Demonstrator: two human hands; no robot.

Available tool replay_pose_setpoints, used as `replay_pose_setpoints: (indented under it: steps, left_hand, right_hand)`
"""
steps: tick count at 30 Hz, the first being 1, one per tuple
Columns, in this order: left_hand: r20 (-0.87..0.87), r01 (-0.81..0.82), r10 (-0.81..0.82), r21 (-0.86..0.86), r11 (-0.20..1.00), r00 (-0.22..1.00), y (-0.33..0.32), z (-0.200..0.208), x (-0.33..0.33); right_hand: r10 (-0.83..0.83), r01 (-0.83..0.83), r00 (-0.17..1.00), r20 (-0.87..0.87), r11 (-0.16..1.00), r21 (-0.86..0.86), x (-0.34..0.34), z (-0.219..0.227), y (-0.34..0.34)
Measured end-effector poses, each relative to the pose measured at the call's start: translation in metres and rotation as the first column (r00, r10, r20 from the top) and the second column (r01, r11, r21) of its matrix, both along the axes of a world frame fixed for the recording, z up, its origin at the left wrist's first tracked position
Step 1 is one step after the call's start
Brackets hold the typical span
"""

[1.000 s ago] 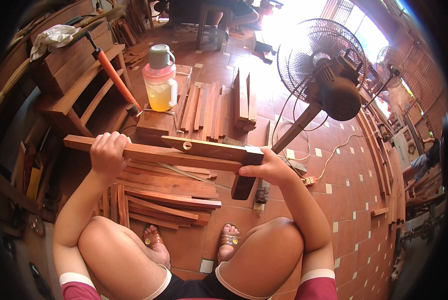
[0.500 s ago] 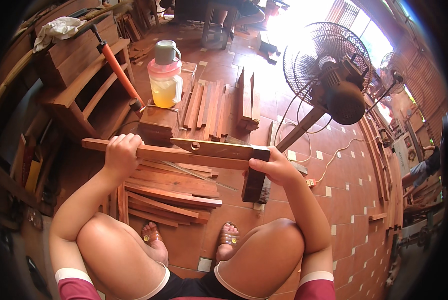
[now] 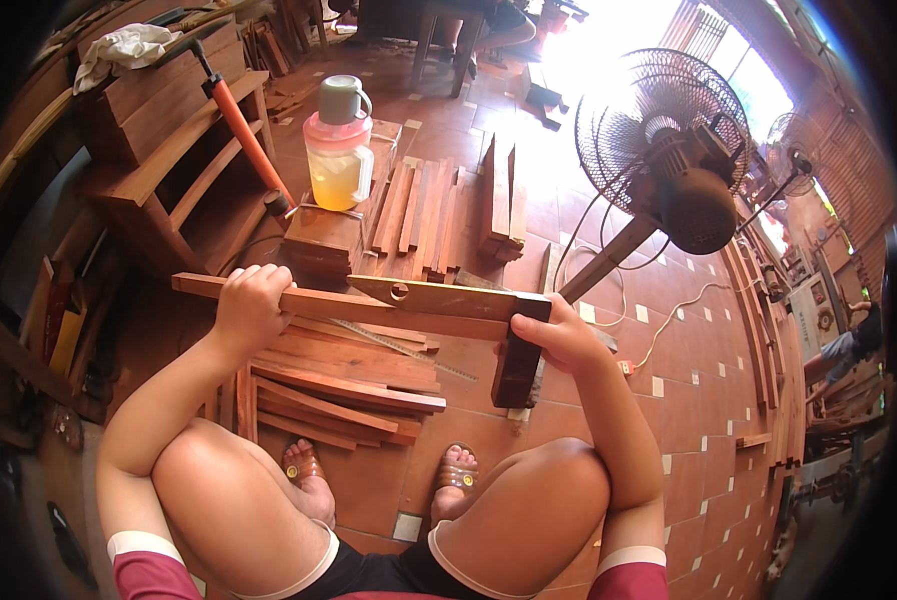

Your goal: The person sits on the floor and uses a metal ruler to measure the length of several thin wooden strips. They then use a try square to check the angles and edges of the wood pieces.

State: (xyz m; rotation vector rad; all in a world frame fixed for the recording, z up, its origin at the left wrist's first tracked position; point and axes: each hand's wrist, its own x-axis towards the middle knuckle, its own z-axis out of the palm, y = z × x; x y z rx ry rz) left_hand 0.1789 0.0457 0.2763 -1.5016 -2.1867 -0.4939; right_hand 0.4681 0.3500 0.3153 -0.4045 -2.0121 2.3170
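A long reddish-brown wooden strip (image 3: 388,316) lies crosswise in front of me, above my knees. Near its left end, my left hand (image 3: 252,308) is closed around it. My right hand (image 3: 562,335) grips the dark, thick stock of a carpenter's square (image 3: 521,350) at the strip's right end. The square's long blade, with a round hole near its pointed tip, runs leftward along the strip's upper side. My right fingers are partly hidden behind the stock, so whether they also touch the strip I cannot tell.
Below the strip lie stacked wooden slats (image 3: 343,375) and a metal ruler (image 3: 398,347). Beyond are a jug of yellow liquid (image 3: 336,170) on a wooden block, more slats (image 3: 423,215), an orange-barrelled pump (image 3: 245,135) and a wooden step-like frame (image 3: 133,185). A fan (image 3: 663,150) stands right, near a cable (image 3: 668,318).
Both hands, the strip and the square have shifted slightly to the right in the picture. Each hand keeps its grip. The surroundings have also shifted a little in view.
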Motion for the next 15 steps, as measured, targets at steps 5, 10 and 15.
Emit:
replay_pose_setpoints:
  steps: [5, 10, 15]
  left_hand:
    - [-0.021, -0.003, 0.004, 0.017, 1.0, 1.0, 0.0, 0.007, 0.003]
    - [-0.029, -0.014, 0.014, 0.012, 1.0, 0.999, -0.001, 0.012, 0.003]
    - [-0.01, -0.01, 0.01, 0.013, 1.0, 1.0, 0.0, 0.009, 0.002]
  right_hand:
    - [-0.016, 0.016, 1.0, -0.002, 1.0, -0.015, -0.002, 0.001, -0.003]
    - [-0.026, 0.026, 1.0, 0.002, 0.999, -0.026, -0.002, 0.0, -0.002]
    - [-0.008, 0.008, 1.0, -0.006, 1.0, -0.004, -0.001, -0.006, 0.002]
